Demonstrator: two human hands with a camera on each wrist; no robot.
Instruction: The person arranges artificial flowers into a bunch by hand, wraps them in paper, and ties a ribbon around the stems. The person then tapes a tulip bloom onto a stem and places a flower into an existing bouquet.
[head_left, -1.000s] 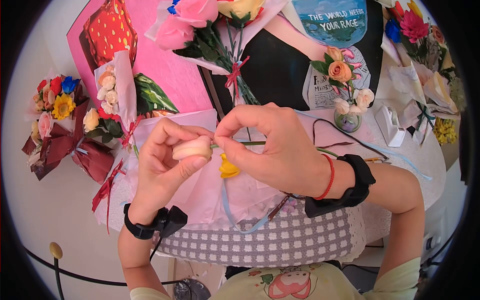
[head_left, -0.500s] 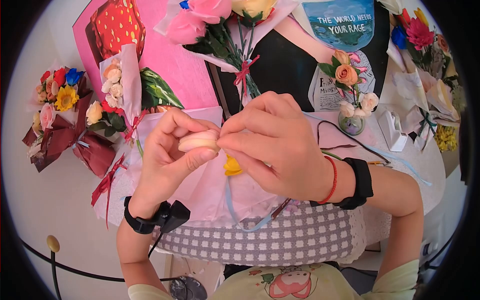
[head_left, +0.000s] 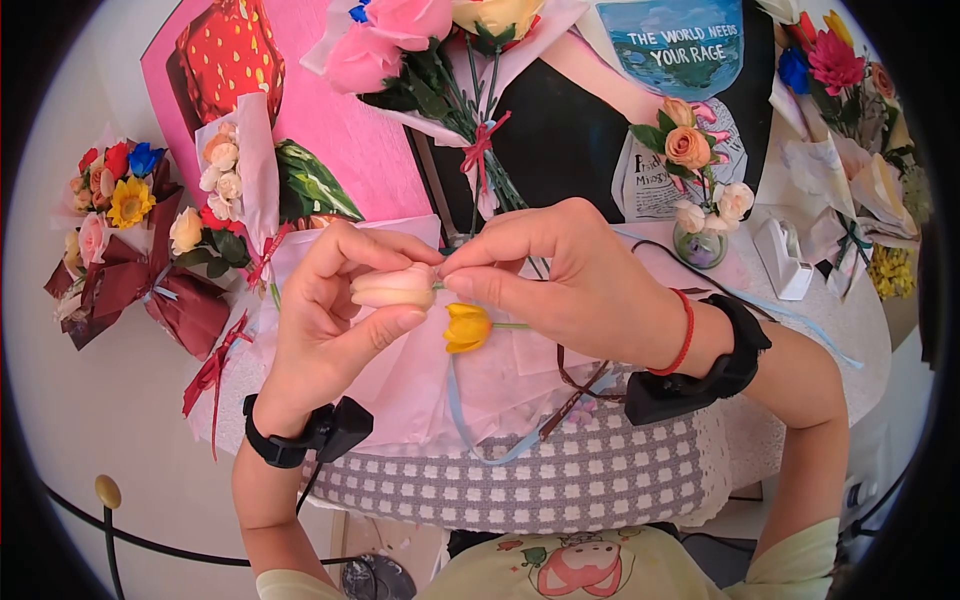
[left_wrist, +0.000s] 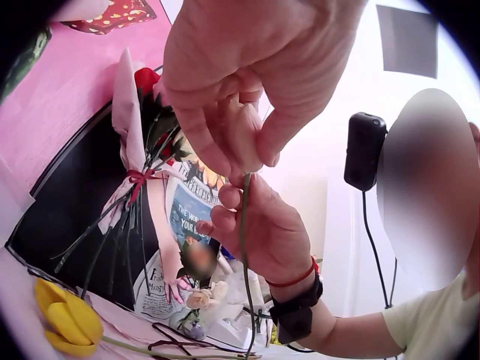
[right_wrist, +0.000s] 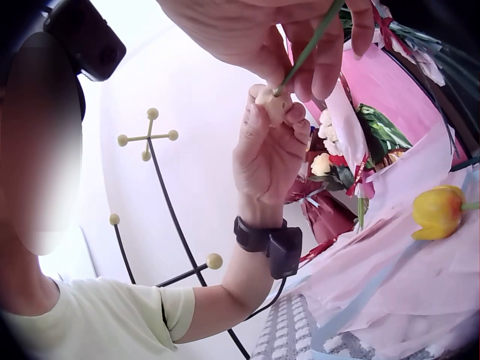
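Note:
My left hand point(head_left: 335, 325) holds a pale pink and cream tulip head point(head_left: 392, 288) between thumb and fingers, its base turned toward my right hand. With thumb and index finger, my right hand point(head_left: 595, 295) pinches at the tulip's base, where the green stem begins. In the left wrist view the long thin stem point(left_wrist: 244, 232) hangs from the flower past the right palm. The right wrist view shows the stem running from the base across the right fingers. Just below the hands a yellow tulip point(head_left: 466, 328) lies on pale pink wrapping paper point(head_left: 400, 400).
Wrapped bouquets stand at the left point(head_left: 150, 270), back middle point(head_left: 470, 130) and right point(head_left: 850, 170). A small glass vase point(head_left: 700, 246) of roses and a white tape dispenser point(head_left: 783, 260) sit on the right. Blue ribbon point(head_left: 455, 400) and brown ribbon point(head_left: 575, 385) lie near the checked mat point(head_left: 520, 490).
The right fingers swung over the tulip's base, then drew back to a thumb-and-finger pinch, uncovering more of the yellow tulip. My left hand keeps its hold on the pale flower.

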